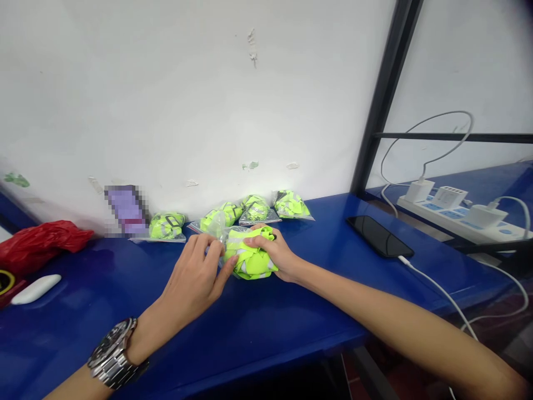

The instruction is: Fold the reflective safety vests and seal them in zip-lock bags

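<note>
Cloth [250, 261] sits left of the phone [380, 236], right between the right hand [287, 261], clasping it thumb on top, and the left hand [197, 269], half-curled at the crinkly clear bag [217, 226], pinching or not, can't tell! Rounded neon wad, no clear long axis, pale bands crossing soft folds.

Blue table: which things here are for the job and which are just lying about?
Probably for the job:
yellow bundle, in the right hand
clear bag, at the left hand
bagged yellow bundles

Seemingly just lying about:
black phone
red plastic bag
white oval thing
</note>
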